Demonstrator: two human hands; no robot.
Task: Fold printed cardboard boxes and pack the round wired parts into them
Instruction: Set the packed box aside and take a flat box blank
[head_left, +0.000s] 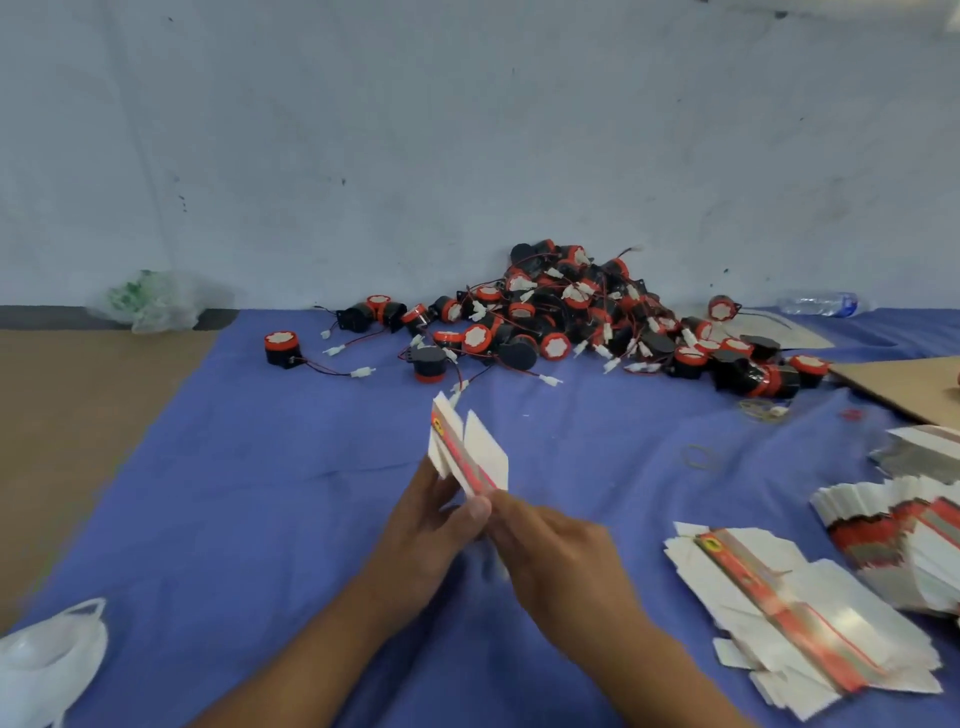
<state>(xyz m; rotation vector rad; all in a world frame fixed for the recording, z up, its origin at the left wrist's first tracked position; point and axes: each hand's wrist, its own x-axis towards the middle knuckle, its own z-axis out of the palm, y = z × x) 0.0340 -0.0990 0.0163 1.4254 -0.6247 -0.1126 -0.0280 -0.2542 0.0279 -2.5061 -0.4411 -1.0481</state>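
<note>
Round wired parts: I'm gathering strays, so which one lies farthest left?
The lone part left of the pile, red-rimmed face up, wire trailing right; all others lie nearer it.

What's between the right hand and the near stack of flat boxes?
Head view: only bare blue cloth between the right hand and the stack of flat boxes.

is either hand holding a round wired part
No, the left hand and right hand both grip a printed cardboard box.

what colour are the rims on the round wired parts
Red rims on the black round wired parts, clearest in the head view.
</note>
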